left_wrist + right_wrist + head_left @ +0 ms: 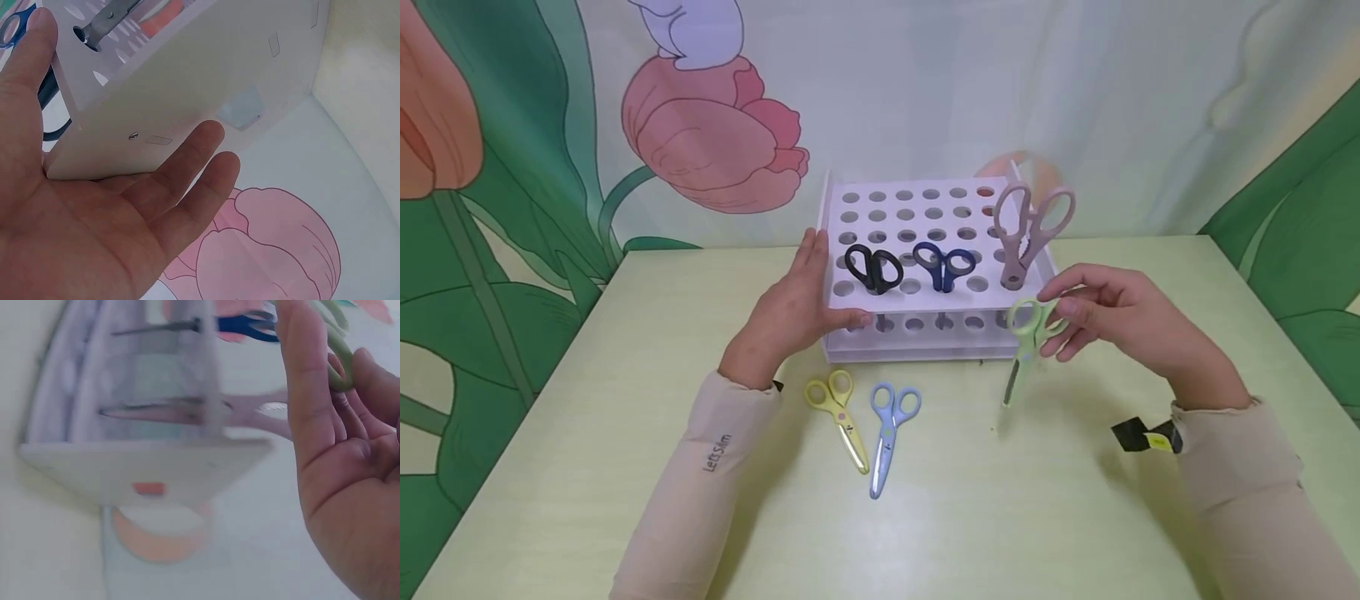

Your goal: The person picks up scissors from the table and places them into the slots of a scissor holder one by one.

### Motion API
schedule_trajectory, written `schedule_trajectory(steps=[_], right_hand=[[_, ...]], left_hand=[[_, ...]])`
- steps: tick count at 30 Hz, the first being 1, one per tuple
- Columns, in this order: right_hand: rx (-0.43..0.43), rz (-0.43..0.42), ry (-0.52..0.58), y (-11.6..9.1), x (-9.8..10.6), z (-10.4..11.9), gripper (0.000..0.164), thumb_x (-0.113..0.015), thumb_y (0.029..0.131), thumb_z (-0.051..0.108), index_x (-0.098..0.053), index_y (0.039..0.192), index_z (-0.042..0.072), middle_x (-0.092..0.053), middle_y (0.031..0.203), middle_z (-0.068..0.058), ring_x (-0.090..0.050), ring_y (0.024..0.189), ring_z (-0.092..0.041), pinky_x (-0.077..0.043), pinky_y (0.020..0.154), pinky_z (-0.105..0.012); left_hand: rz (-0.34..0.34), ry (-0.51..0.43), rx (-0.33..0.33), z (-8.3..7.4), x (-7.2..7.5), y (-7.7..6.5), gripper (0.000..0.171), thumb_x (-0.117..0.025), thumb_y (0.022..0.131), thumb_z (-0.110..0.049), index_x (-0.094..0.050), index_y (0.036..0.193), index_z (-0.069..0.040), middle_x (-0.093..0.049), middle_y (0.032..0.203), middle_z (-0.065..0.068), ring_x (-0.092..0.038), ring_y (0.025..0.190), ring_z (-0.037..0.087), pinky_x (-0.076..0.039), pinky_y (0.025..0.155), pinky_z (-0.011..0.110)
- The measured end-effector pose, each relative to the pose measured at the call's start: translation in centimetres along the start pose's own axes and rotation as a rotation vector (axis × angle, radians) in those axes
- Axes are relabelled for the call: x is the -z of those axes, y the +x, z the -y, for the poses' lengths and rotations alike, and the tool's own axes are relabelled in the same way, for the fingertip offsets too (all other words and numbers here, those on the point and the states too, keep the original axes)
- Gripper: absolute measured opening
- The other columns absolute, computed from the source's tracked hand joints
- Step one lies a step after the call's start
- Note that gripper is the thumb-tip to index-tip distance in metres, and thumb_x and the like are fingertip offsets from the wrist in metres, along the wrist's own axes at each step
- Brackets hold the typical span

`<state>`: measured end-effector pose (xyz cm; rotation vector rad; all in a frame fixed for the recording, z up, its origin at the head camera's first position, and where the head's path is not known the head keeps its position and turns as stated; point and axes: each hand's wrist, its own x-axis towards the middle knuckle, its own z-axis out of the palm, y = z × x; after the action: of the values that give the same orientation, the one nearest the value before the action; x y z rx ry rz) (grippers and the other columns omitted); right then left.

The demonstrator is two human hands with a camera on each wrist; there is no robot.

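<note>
One green scissors [1026, 337] hangs pinched in the right hand [1112, 321].

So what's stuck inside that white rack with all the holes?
Three pairs of scissors stand in the rack, handles up: black, blue and a taller beige pair. Their blades drop through the holes, mostly hidden from above. The other holes look empty.

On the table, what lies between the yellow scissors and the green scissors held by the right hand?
In the head view, only the light blue scissors lie between the yellow scissors and the green scissors.
</note>
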<state>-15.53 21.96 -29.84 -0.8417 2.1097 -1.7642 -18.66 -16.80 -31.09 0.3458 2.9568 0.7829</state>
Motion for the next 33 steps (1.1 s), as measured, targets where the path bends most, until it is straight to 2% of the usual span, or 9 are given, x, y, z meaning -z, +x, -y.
schedule_trajectory(steps=[5,9,12,18,22,26,29,33], right_hand=[[0.069,-0.085,0.082,-0.6,1.4,1.1,0.017,-0.051,0.101,-0.009,-0.066,0.109,-0.008,-0.073,0.092,-0.018,-0.074,0.074,-0.031,-0.059,0.069,-0.039],[0.159,-0.201,0.188,-0.9,2.6,1.6,0.016,-0.05,0.1,-0.013,-0.063,0.108,-0.017,-0.072,0.091,-0.02,-0.074,0.073,-0.03,-0.058,0.07,-0.038],[0.203,-0.335,0.262,-1.0,3.6,2.1,0.016,-0.053,0.099,-0.011,-0.061,0.109,-0.022,-0.071,0.092,-0.022,-0.073,0.07,-0.032,-0.058,0.069,-0.038],[0.286,-0.666,0.39,-0.4,5.2,2.9,0.026,-0.067,0.093,-0.002,-0.061,0.105,-0.023,-0.068,0.089,-0.024,-0.072,0.066,-0.035,-0.058,0.066,-0.04],[0.333,-0.811,0.462,0.8,5.3,2.9,0.034,-0.072,0.09,0.002,-0.061,0.109,-0.023,-0.066,0.086,-0.025,-0.071,0.065,-0.036,-0.058,0.068,-0.042],[0.334,-0.839,0.499,2.6,4.6,2.8,0.036,-0.072,0.09,0.004,-0.061,0.115,-0.019,-0.065,0.09,-0.025,-0.072,0.071,-0.037,-0.056,0.073,-0.043],[0.313,-0.808,0.52,4.0,4.0,2.4,0.035,-0.072,0.09,0.004,-0.062,0.116,-0.017,-0.066,0.092,-0.025,-0.072,0.074,-0.036,-0.056,0.074,-0.042],[0.254,-0.758,0.485,5.4,3.3,1.6,0.033,-0.071,0.091,0.005,-0.064,0.117,-0.014,-0.066,0.094,-0.023,-0.073,0.073,-0.033,-0.056,0.074,-0.04]], left_hand=[[-0.003,0.009,-0.009,0.0,0.1,-0.1,0.126,-0.083,0.081,-0.051,0.003,0.162,-0.005,0.008,0.168,0.015,-0.034,0.144,0.037,-0.042,0.104,0.05],[-0.006,0.013,-0.008,-0.1,0.1,-0.3,0.126,-0.083,0.081,-0.05,0.002,0.162,-0.004,0.008,0.168,0.015,-0.034,0.144,0.037,-0.043,0.103,0.05],[-0.005,0.016,-0.008,-0.2,0.1,-0.3,0.125,-0.083,0.081,-0.049,0.002,0.162,-0.004,0.007,0.168,0.015,-0.035,0.144,0.036,-0.044,0.103,0.049],[-0.008,0.021,-0.01,-0.1,0.1,-0.3,0.125,-0.083,0.081,-0.05,0.001,0.162,-0.004,0.007,0.168,0.016,-0.038,0.142,0.037,-0.046,0.1,0.049],[-0.013,0.03,-0.013,-0.1,0.1,-0.2,0.125,-0.083,0.081,-0.05,0.001,0.162,-0.003,0.006,0.168,0.016,-0.04,0.141,0.038,-0.047,0.098,0.049],[-0.017,0.033,-0.022,0.0,0.1,-0.3,0.125,-0.083,0.081,-0.05,0.001,0.162,-0.003,0.006,0.168,0.017,-0.039,0.141,0.038,-0.045,0.101,0.05],[-0.018,0.033,-0.026,0.0,0.1,-0.3,0.125,-0.083,0.081,-0.05,0.001,0.161,-0.002,0.006,0.167,0.017,-0.038,0.141,0.039,-0.044,0.102,0.05],[-0.017,0.034,-0.03,0.0,0.0,-0.3,0.125,-0.082,0.081,-0.051,0.001,0.161,-0.002,0.006,0.167,0.017,-0.037,0.142,0.038,-0.044,0.103,0.049]])
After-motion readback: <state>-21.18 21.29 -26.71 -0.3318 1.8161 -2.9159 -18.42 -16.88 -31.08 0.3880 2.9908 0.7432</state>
